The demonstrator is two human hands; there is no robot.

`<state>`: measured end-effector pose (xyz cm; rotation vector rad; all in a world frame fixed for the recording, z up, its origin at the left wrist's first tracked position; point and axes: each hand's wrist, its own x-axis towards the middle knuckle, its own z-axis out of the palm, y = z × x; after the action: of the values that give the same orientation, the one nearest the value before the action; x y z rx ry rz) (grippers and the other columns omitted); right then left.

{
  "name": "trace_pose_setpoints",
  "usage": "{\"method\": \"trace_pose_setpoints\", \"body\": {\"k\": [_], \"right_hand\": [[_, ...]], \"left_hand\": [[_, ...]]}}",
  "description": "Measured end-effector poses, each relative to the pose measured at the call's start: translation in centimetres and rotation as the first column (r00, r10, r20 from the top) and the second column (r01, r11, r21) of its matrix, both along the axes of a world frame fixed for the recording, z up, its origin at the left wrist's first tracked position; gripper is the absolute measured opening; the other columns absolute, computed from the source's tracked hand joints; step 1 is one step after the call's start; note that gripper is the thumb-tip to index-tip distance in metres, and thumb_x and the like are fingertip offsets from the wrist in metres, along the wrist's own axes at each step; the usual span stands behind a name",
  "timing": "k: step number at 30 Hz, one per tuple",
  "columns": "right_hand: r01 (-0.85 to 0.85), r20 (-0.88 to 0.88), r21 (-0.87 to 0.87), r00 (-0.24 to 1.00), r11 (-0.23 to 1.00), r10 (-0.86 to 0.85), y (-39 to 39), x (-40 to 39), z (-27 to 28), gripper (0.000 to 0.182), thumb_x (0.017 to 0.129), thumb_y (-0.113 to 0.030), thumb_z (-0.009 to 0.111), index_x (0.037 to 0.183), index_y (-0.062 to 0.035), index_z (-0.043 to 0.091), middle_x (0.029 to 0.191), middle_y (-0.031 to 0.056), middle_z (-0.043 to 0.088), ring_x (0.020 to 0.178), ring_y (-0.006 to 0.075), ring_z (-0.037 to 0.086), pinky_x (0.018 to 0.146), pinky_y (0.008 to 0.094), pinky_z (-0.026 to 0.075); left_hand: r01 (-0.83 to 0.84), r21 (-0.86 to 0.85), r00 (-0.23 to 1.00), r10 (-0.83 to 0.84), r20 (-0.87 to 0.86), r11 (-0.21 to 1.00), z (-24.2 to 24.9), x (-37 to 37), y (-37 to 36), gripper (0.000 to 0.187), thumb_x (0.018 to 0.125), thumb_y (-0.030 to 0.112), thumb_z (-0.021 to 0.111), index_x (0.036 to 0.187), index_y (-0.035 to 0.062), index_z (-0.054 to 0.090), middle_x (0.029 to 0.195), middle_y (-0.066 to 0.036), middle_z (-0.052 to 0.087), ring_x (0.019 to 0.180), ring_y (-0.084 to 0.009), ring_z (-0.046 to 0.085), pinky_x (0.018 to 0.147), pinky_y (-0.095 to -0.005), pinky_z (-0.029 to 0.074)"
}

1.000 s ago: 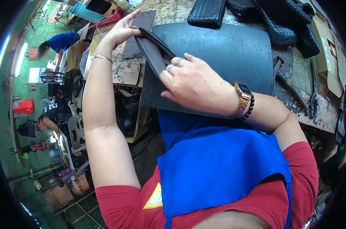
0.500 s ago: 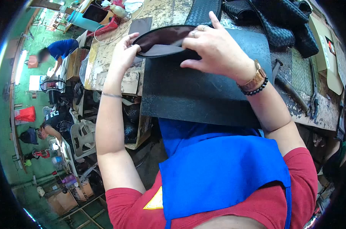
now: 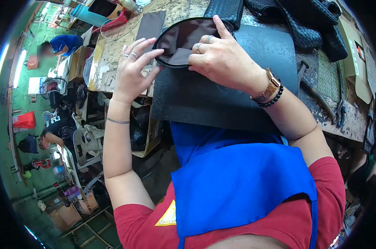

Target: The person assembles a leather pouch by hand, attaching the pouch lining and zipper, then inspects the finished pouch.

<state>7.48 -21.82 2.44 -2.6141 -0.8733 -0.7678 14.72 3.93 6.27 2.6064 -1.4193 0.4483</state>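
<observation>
A black woven-looking pouch is not certain, but a black-rimmed pouch (image 3: 183, 35) with a smooth brown lining stands with its mouth open towards me. My left hand (image 3: 132, 68) is at its left rim, index fingertip just inside and thumb outside, the other fingers spread. My right hand (image 3: 225, 58) grips the near right rim, fingers curled over the edge and index finger extended along the far side. Beneath the pouch lies a black board (image 3: 221, 95), reaching over the table's front edge onto my lap. The pouch's outer side is mostly hidden.
Black woven leather pieces (image 3: 295, 25) lie at the back right. A hammer (image 3: 316, 93) rests right of the board, near an open carton (image 3: 356, 62). A dark flat piece (image 3: 150, 29) and a red basket (image 3: 121, 18) are at the left. Two people work further left.
The pouch's mouth has been spread wider and shows more lining. My left hand has loosened and its fingers have fanned out, while my right hand has shifted slightly left along the rim.
</observation>
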Motion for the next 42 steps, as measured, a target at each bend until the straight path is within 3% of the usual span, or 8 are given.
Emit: {"method": "trace_pose_setpoints", "body": {"k": [10,19,31,32,33,36,38,42], "right_hand": [[0.006,-0.001,0.064,1.000,0.998,-0.006,0.9,-0.3,-0.2,0.022,0.083,-0.034,0.073,0.095,-0.0166,0.068,0.088,-0.0016,0.064,0.095,0.0180,0.064,0.114,0.0639,0.025],[-0.073,-0.050,0.114,0.996,0.991,0.079,1.2,-0.8,-0.4,0.014,0.085,-0.032,0.072,0.092,-0.0195,0.069,0.082,-0.0024,0.065,0.088,0.0174,0.067,0.113,0.0630,0.027],[-0.027,-0.094,0.062,0.995,0.998,0.032,-1.6,0.3,0.8,0.013,0.083,-0.035,0.070,0.082,-0.0217,0.073,0.073,-0.0004,0.068,0.082,0.0201,0.070,0.111,0.0689,0.024],[-0.039,-0.102,0.074,0.994,0.996,0.047,-2.0,0.2,0.8,0.014,0.085,-0.033,0.072,0.084,-0.0184,0.071,0.075,-0.0020,0.068,0.081,0.0184,0.068,0.116,0.0646,0.018],[-0.056,-0.336,-0.090,0.942,0.994,0.023,-2.6,0.3,2.2,0.019,0.092,-0.030,0.066,0.106,-0.0172,0.067,0.095,0.0048,0.069,0.094,0.0215,0.068,0.111,0.0703,0.020],[-0.129,-0.376,-0.175,0.925,0.976,0.055,-3.7,0.0,2.9,0.021,0.095,-0.027,0.065,0.110,-0.0135,0.065,0.094,0.0060,0.069,0.094,0.0209,0.068,0.109,0.0672,0.028],[-0.127,-0.096,-0.066,0.988,0.990,0.120,-3.9,-1.2,3.3,0.017,0.087,-0.032,0.070,0.082,-0.0162,0.065,0.071,-0.0020,0.064,0.078,0.0181,0.068,0.117,0.0623,0.018],[-0.222,-0.054,-0.130,0.975,0.966,0.217,-4.5,-2.4,2.8,0.019,0.088,-0.030,0.066,0.082,-0.0153,0.057,0.077,0.0000,0.061,0.086,0.0188,0.067,0.114,0.0589,0.027]], "left_hand": [[0.071,-0.009,0.996,-0.071,0.058,0.997,0.6,-1.2,-0.9,0.018,0.074,0.022,0.079,0.092,0.0205,0.073,0.124,0.004,0.062,0.126,-0.0226,0.052,0.112,-0.0525,0.031],[0.087,0.015,0.995,-0.086,-0.045,0.996,1.1,-3.7,-2.6,0.013,0.072,0.020,0.081,0.078,0.0209,0.070,0.111,0.012,0.065,0.125,-0.0181,0.052,0.118,-0.0573,0.008],[-0.057,0.018,0.998,0.057,0.005,0.998,1.2,-2.1,1.3,0.010,0.075,0.023,0.079,0.080,0.0199,0.071,0.125,0.006,0.058,0.124,-0.0209,0.051,0.110,-0.0713,0.012],[-0.074,0.023,0.997,0.074,0.006,0.997,1.2,-2.0,2.1,0.010,0.075,0.023,0.079,0.080,0.0199,0.071,0.125,0.006,0.058,0.124,-0.0212,0.051,0.110,-0.0713,0.013],[-0.090,0.029,0.996,0.090,0.006,0.996,1.1,-1.8,3.0,0.010,0.075,0.023,0.079,0.081,0.0199,0.071,0.125,0.006,0.058,0.124,-0.0215,0.051,0.110,-0.0713,0.013],[-0.110,0.027,0.994,0.110,0.000,0.994,1.4,-1.7,4.6,0.010,0.076,0.022,0.079,0.081,0.0185,0.071,0.127,0.005,0.059,0.121,-0.0226,0.055,0.110,-0.0703,0.015],[-0.121,0.002,0.992,0.121,-0.029,0.993,1.8,-1.8,5.0,0.010,0.076,0.022,0.079,0.081,0.0177,0.070,0.128,0.004,0.059,0.119,-0.0227,0.057,0.110,-0.0689,0.014],[-0.040,-0.020,0.994,0.037,-0.107,0.999,1.6,-2.5,5.2,0.008,0.079,0.016,0.076,0.084,0.0166,0.069,0.123,0.002,0.067,0.120,-0.0237,0.059,0.112,-0.0644,0.013]]}}
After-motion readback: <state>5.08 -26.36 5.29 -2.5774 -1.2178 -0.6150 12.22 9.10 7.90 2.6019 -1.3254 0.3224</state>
